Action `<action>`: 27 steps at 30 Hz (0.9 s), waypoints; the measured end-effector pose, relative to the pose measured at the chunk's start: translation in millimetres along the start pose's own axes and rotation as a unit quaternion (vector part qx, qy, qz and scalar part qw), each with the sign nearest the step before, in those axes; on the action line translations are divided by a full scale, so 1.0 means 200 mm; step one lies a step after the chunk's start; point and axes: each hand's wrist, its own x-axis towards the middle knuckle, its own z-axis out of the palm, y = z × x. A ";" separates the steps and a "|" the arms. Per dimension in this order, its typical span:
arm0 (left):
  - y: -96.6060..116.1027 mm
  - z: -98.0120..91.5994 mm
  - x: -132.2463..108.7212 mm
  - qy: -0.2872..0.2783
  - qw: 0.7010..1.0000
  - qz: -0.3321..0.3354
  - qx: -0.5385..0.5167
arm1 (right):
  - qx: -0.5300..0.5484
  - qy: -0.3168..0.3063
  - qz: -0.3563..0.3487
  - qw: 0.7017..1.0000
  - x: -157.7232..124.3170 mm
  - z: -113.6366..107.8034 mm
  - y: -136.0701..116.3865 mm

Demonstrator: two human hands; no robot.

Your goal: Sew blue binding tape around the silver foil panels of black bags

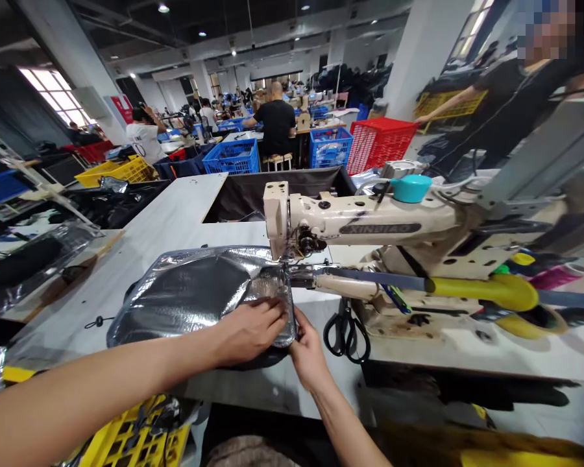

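A silver foil-lined bag piece (pixel 189 292) with a dark bound edge lies on the white sewing table. Its right edge sits under the needle area of a cream sewing machine (pixel 360 217). My left hand (pixel 250 331) rests on the foil near that edge, palm down, fingers laid on the surface. At the lower right corner, my right hand (pixel 307 350) pinches the bag's edge between thumb and fingers. Black-handled scissors (pixel 346 334) lie just right of my right hand, below the machine arm. A grey binding strip (pixel 403 281) runs along the arm toward the needle.
A yellow tube (pixel 484 290) surrounds the strip at right. A turquoise cup (pixel 411 188) sits atop the machine. A yellow crate (pixel 136 434) stands below the table's front edge. Beyond are blue crates (pixel 232 157), a red crate (pixel 382 143) and several people, one standing at right.
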 end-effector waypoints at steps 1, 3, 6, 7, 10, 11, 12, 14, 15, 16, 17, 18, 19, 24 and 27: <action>-0.01 0.01 0.01 0.004 1.000 0.002 0.000 | 0.020 -0.006 0.006 1.000 0.02 0.01 0.00; -0.04 0.03 0.03 0.016 1.000 0.007 0.001 | 0.054 -0.009 0.015 0.998 0.07 0.03 0.00; -0.11 0.05 0.07 0.045 0.999 0.006 0.019 | 0.088 -0.005 0.007 0.996 0.17 0.06 0.01; -0.14 0.06 0.09 0.054 0.998 0.005 0.026 | 0.095 -0.004 0.000 0.995 0.20 0.07 0.01; -0.23 0.08 0.13 0.064 0.997 0.011 0.038 | 0.096 0.003 -0.022 0.995 0.29 0.09 0.00; -0.26 0.09 0.15 0.062 0.997 0.015 0.040 | 0.094 0.009 -0.025 0.995 0.31 0.10 0.01; -0.28 0.10 0.16 0.059 0.997 0.020 0.043 | 0.090 0.018 -0.025 0.995 0.33 0.10 0.01; -0.31 0.12 0.18 0.053 0.997 0.025 0.051 | 0.076 0.039 -0.022 0.996 0.35 0.11 0.02; -0.32 0.12 0.19 0.053 0.997 0.024 0.054 | 0.066 0.051 -0.020 0.996 0.36 0.11 0.03; -0.33 0.12 0.19 0.055 0.997 0.021 0.054 | 0.055 0.066 -0.018 0.996 0.36 0.11 0.03; -0.34 0.12 0.19 0.059 0.997 0.020 0.050 | 0.044 0.083 -0.016 0.995 0.36 0.11 0.04; -0.34 0.11 0.19 0.065 0.997 0.021 0.041 | 0.036 0.102 -0.012 0.994 0.36 0.11 0.04; -0.35 0.11 0.18 0.071 0.997 0.027 0.029 | 0.031 0.119 -0.008 0.992 0.36 0.11 0.04; -0.39 0.11 0.16 0.084 0.992 0.080 -0.041 | 0.031 0.144 0.005 0.989 0.37 0.11 0.05; -0.42 0.16 0.19 0.088 0.993 0.071 -0.028 | -0.018 0.177 -0.014 0.984 0.42 0.10 0.06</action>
